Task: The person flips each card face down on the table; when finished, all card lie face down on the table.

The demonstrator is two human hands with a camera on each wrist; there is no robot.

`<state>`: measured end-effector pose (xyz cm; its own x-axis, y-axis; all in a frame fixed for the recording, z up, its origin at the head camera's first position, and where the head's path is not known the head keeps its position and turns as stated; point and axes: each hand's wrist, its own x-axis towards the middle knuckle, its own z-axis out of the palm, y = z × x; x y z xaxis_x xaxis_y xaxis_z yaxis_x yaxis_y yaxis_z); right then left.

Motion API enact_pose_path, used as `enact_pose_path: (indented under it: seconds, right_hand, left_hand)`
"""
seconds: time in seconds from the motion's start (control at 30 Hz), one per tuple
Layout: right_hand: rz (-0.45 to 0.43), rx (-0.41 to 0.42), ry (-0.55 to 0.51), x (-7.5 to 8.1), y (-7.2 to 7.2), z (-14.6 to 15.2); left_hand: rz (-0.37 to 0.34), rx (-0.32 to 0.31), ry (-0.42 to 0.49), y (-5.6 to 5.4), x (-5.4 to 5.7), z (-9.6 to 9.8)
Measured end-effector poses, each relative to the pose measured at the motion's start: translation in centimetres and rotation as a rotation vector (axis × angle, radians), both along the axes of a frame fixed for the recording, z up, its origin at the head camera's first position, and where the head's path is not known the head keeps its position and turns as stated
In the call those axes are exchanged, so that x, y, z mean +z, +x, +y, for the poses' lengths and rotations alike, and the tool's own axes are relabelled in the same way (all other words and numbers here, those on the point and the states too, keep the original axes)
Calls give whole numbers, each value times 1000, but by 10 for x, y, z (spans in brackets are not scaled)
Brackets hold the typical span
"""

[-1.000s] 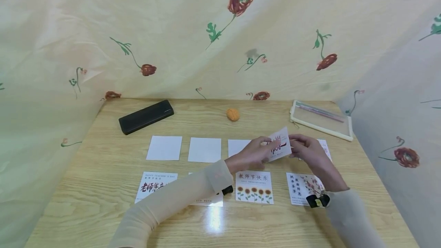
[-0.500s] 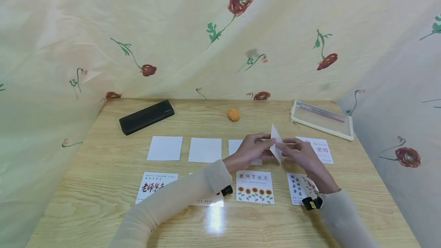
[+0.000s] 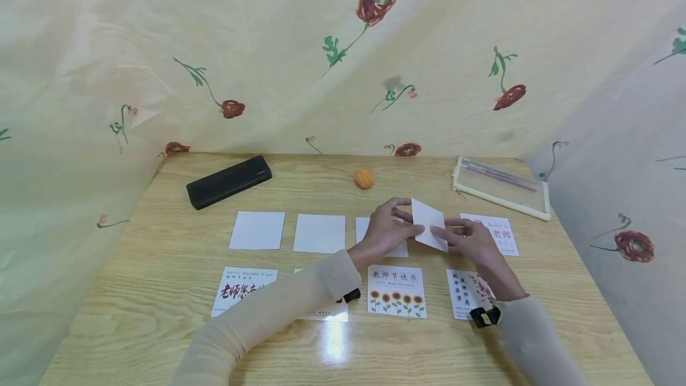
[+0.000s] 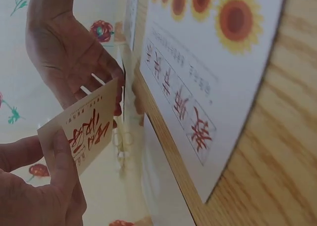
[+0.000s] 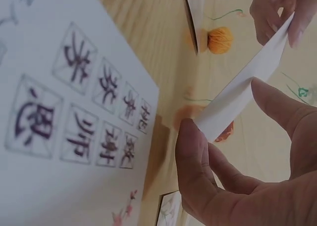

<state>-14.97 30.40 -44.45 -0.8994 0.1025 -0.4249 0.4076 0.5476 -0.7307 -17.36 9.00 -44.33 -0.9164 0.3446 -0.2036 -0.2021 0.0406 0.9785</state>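
Note:
A white greeting card point(image 3: 428, 223) is held raised over the back right part of the table, its blank side toward the head camera. My left hand point(image 3: 387, 230) pinches its left edge between thumb and fingers. At the lower right edge, my right hand point(image 3: 470, 240) pinches it too. Red brush lettering covers the side of the card point(image 4: 81, 124) that the left wrist view shows. Beneath and behind the left hand lies a blank card point(image 3: 362, 227), partly covered. A sunflower card point(image 3: 396, 291) lies in front of the hands.
Two blank cards lie at the left, one a white card point(image 3: 257, 230). Printed cards form the front row, one partly under the left sleeve point(image 3: 278, 308). Behind stand a black case point(image 3: 229, 182), an orange ball point(image 3: 363, 179) and a clear pouch point(image 3: 501, 188) with pens.
The card has been turned over: its lettered side faced the head camera, then it stood edge-on, and now its blank side shows. The right hand has moved slightly left.

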Motion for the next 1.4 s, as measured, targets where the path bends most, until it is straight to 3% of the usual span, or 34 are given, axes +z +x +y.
enact_pose_path:
  seconds: [0.17,0.37,0.73,0.93,1.07,1.27,1.4]
  right_hand:
    - [10,-1,15,-3,1,-1]
    - [19,-4,55,-2,2,-1]
    - [30,-17,110,-4,7,8]
    - [22,-44,121,-3,8,11]
    - [25,-45,121,-3,9,12]
    - [36,-37,130,-3,10,17]
    - [70,-20,144,-4,11,19]
  left_hand:
    - [61,16,-96,-1,-2,-2]
    - [86,9,-110,-3,-5,-1]
    - [50,-65,-147,-2,-4,3]
    - [69,-48,-196,-2,-3,6]
    - [75,-50,-159,-1,-5,5]
    - [126,-128,-128,0,-6,3]
    - [104,-154,-139,2,-7,3]
